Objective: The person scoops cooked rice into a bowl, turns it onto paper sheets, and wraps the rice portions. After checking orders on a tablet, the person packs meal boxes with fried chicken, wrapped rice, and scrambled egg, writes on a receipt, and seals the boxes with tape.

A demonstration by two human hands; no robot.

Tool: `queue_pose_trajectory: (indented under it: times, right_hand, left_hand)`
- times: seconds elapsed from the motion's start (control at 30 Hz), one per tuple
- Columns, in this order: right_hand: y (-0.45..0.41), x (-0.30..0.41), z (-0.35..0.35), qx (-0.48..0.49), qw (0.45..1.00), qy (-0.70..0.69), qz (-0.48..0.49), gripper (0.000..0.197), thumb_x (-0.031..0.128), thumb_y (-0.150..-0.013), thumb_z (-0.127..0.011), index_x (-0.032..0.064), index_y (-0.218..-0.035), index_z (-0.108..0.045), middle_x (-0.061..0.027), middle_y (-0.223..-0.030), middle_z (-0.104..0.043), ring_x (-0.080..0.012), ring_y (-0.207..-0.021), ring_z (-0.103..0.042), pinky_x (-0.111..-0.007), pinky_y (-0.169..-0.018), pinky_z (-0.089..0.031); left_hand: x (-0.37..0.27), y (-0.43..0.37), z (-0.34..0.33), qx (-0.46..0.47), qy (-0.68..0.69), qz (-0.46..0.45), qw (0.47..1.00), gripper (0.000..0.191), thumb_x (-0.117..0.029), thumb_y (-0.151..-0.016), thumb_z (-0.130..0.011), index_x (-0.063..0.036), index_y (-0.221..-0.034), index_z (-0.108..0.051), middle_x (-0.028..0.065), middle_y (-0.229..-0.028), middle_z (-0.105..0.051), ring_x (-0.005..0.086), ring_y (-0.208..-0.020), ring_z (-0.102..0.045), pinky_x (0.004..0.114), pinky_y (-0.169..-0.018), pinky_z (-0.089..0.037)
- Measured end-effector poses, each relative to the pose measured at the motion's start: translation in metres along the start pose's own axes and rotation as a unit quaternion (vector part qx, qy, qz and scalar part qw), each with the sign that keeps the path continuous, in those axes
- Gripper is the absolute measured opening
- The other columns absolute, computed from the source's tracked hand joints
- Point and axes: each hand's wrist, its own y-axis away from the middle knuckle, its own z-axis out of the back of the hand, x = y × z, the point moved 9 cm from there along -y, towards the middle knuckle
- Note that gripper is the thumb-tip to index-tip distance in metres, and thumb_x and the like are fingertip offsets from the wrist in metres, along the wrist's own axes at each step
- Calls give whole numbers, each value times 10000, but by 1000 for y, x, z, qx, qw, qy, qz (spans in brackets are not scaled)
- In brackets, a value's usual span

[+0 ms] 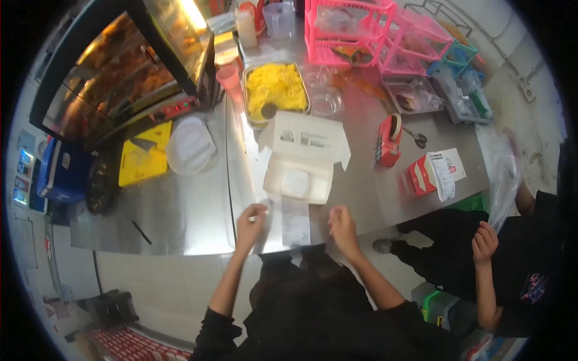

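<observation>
An open white cardboard takeaway box (321, 180) lies before me on the steel table, its printed lid tipped back. Inside it sits a round white lidded cup or wrapped item (295, 183). A printed paper slip (296, 223) extends from the box's front towards the table edge. My left hand (251, 225) is just left of the slip, fingers loosely curled and empty. On the slip's other side my right hand (342, 228) hovers, fingers partly bent, with nothing visible in it. Behind the box stands a metal tray of yellow rice-like food (277, 88), with a dark round utensil end at its front.
A lit food warmer (180, 106), a yellow board with a knife (144, 155) and stacked clear lids (189, 146) are at left. To the right are a red tape dispenser (389, 142), scissors (420, 139) and a red box (422, 176). A co-worker holds a plastic bag (501, 180).
</observation>
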Motion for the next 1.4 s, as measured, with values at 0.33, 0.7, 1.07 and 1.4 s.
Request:
queue_pose_trajectory:
  times: [0.33,0.7,1.07,1.4]
  right_hand:
    - [-92,-34,-14,69,991,112,-14,336,243,-856,-434,-54,-1006,-485,-202,-658,-588,-362,-651,-605,-443,-667,-467]
    - [-85,-11,-16,90,990,92,-65,241,134,-846,-362,-70,-890,-485,-136,-548,-551,-238,-453,-560,-358,-487,-477]
    - [-90,-25,-13,89,983,158,-35,315,181,-842,-402,-54,-1021,-510,-160,-646,-581,-242,-586,-572,-359,-557,-449]
    - [-159,95,50,-91,987,88,94,307,289,-883,-491,24,-987,-607,-120,-906,-634,-185,-849,-603,-305,-718,-452]
  left_hand:
    - [-12,46,-86,-41,-326,-118,937,484,-297,-705,-665,-166,-1159,-559,100,-1250,-433,281,-1179,-361,463,-955,-249]
    - [-6,58,-83,-71,-337,-103,933,594,-352,-668,-720,-134,-1185,-524,122,-1247,-425,309,-1154,-398,440,-941,-301]
    - [-8,53,-76,-51,-300,-82,949,620,-295,-699,-697,-66,-1225,-460,162,-1265,-415,329,-1173,-384,433,-952,-315]
    - [11,-62,32,-150,191,4,970,564,-467,-946,-243,-44,-1285,-398,105,-1295,-446,210,-1221,-383,384,-992,-290]
